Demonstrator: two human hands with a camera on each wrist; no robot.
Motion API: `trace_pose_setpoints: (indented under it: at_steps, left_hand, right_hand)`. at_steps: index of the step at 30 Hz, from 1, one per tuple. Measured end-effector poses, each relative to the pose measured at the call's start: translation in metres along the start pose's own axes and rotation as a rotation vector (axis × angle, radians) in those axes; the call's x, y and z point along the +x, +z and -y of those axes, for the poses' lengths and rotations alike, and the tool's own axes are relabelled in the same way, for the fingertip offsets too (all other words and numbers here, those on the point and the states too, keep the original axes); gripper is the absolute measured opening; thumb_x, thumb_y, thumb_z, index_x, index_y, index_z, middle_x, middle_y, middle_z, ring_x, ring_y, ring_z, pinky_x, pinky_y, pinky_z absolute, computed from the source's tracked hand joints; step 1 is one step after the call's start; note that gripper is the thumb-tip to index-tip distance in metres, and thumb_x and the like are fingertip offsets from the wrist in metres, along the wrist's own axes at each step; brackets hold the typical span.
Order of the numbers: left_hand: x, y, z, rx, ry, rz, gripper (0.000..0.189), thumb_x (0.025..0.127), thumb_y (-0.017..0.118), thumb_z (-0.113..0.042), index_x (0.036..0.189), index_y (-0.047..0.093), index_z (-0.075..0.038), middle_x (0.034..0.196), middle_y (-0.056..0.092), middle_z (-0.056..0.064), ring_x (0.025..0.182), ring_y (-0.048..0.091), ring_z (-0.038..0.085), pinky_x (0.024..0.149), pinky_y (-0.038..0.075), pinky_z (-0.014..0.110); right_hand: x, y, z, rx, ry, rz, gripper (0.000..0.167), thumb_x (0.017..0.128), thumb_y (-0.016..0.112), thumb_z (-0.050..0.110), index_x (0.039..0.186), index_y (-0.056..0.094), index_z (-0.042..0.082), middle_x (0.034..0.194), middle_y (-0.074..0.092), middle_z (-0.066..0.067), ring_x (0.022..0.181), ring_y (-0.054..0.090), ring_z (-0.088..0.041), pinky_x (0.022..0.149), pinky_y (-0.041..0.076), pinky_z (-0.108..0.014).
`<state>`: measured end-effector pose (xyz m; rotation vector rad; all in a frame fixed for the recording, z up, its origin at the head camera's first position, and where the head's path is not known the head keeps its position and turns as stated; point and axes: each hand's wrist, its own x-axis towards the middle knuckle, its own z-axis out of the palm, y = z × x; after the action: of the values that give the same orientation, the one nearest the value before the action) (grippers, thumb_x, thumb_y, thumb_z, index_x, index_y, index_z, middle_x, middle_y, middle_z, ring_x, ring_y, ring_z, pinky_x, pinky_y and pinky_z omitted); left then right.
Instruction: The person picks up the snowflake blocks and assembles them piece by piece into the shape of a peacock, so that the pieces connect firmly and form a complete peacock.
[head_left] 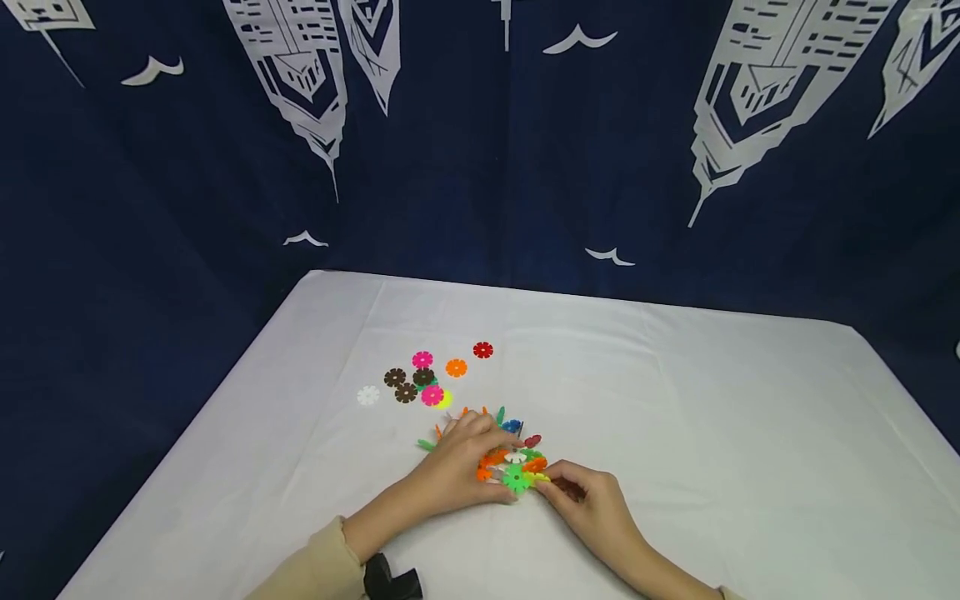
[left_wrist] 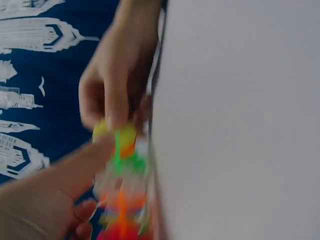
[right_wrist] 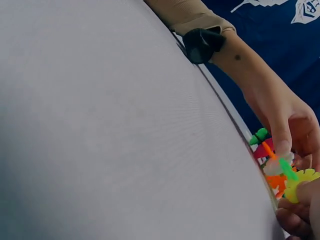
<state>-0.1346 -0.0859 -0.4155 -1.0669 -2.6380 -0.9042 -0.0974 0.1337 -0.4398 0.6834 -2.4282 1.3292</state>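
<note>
A cluster of interlocking notched plastic discs [head_left: 495, 458] in orange, green, white, blue and red sits on the table before me. My left hand [head_left: 463, 467] holds it from the left, fingers arched over the top and thumb at the near side. From the right, my right hand [head_left: 596, 504] pinches a yellow disc [right_wrist: 306, 184] between thumb and fingertips. That disc meets a bright green disc [head_left: 517, 477] at the cluster's right edge. In the left wrist view the cluster is blurred, and the left palm hides part of it in the head view.
Loose discs lie beyond the cluster: a red one [head_left: 483, 350], an orange one [head_left: 456, 367], a white one [head_left: 368, 395], and several brown and pink ones partly overlapping. A white cloth [head_left: 712, 433] covers the table. Behind hangs a dark blue printed curtain [head_left: 510, 183].
</note>
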Motion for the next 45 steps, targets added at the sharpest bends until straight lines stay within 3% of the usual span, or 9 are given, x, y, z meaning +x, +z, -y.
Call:
trace_pose_setpoints:
  at_steps: [3,6,11,14,18,23,32,39,45]
  left_hand:
    - [-0.008,-0.021,0.002,0.05,-0.037,0.007,0.049,0.068,0.084,-0.033,0.112,0.065,-0.019,0.093,0.052,-0.008,0.089,0.044,0.009,0.075,0.038,0.029]
    - [-0.02,-0.037,0.005,0.04,-0.095,-0.002,0.028,0.073,0.081,-0.021,0.097,0.068,-0.015,0.079,0.052,-0.012,0.075,0.047,0.006,0.066,0.042,0.024]
    - [-0.038,-0.039,0.002,-0.088,-0.252,0.01,0.006,0.081,0.074,-0.014,0.079,0.069,-0.014,0.063,0.051,-0.016,0.056,0.048,0.002,0.052,0.044,0.02]
    - [-0.044,-0.032,-0.001,-0.351,-0.396,0.069,0.009,0.086,0.069,-0.015,0.085,0.069,-0.006,0.061,0.058,-0.008,0.051,0.054,0.005,0.047,0.046,0.02]
    - [-0.041,-0.017,-0.005,-0.829,-0.631,0.152,0.031,0.092,0.061,-0.018,0.109,0.06,0.008,0.071,0.066,0.009,0.055,0.063,0.017,0.05,0.052,0.024]
    - [-0.033,-0.003,-0.012,-1.15,-0.805,0.108,0.03,0.097,0.052,-0.018,0.111,0.056,0.009,0.085,0.068,0.018,0.07,0.068,0.021,0.065,0.055,0.028]
    - [-0.016,0.009,-0.027,-1.216,-0.899,-0.115,0.012,0.096,0.046,-0.003,0.098,0.055,0.004,0.08,0.065,0.009,0.075,0.068,0.022,0.067,0.054,0.027]
    - [0.0,0.011,-0.023,-1.225,-0.813,-0.223,0.01,0.096,0.048,-0.003,0.094,0.056,0.002,0.083,0.066,0.009,0.074,0.066,0.016,0.068,0.054,0.025]
    - [0.034,0.023,-0.024,-1.267,-0.743,-0.319,0.016,0.095,0.051,-0.003,0.104,0.059,0.008,0.084,0.066,0.009,0.076,0.065,0.014,0.073,0.053,0.025]
  right_hand:
    - [-0.004,-0.002,0.0,-0.037,-0.003,0.053,0.021,0.073,0.077,-0.001,0.08,0.068,0.016,0.075,0.06,0.014,0.056,0.046,0.0,0.046,0.043,-0.019]
    - [-0.009,-0.006,0.001,-0.074,0.0,0.1,0.022,0.073,0.078,0.001,0.08,0.067,0.019,0.081,0.059,0.017,0.063,0.049,0.0,0.052,0.046,-0.019]
    - [-0.009,-0.022,0.002,-0.083,0.018,0.163,0.017,0.076,0.077,0.007,0.083,0.069,0.02,0.083,0.06,0.017,0.066,0.052,-0.001,0.055,0.047,-0.019]
    - [-0.001,-0.03,-0.001,-0.074,0.029,0.138,0.01,0.08,0.074,0.009,0.084,0.07,0.017,0.078,0.062,0.014,0.059,0.049,-0.002,0.049,0.045,-0.02]
    - [0.014,-0.034,-0.008,-0.043,0.063,0.078,0.006,0.084,0.07,0.007,0.088,0.07,0.012,0.075,0.063,0.009,0.054,0.05,-0.004,0.048,0.045,-0.021]
    - [0.022,-0.033,-0.012,-0.001,0.082,0.079,0.011,0.085,0.068,0.004,0.094,0.069,0.009,0.079,0.063,0.005,0.056,0.055,-0.008,0.05,0.048,-0.023]
    - [0.021,-0.039,-0.01,0.006,0.167,0.077,0.007,0.088,0.066,0.009,0.094,0.069,0.01,0.076,0.063,0.004,0.057,0.055,-0.01,0.051,0.048,-0.024]
    - [0.032,-0.063,-0.013,0.013,0.212,-0.01,0.011,0.092,0.06,0.01,0.095,0.069,0.005,0.078,0.064,-0.006,0.061,0.056,-0.019,0.049,0.045,-0.024]
    - [0.034,-0.079,-0.028,0.129,0.334,-0.057,0.02,0.095,0.055,0.013,0.101,0.067,-0.002,0.083,0.064,-0.013,0.06,0.054,-0.021,0.046,0.044,-0.025]
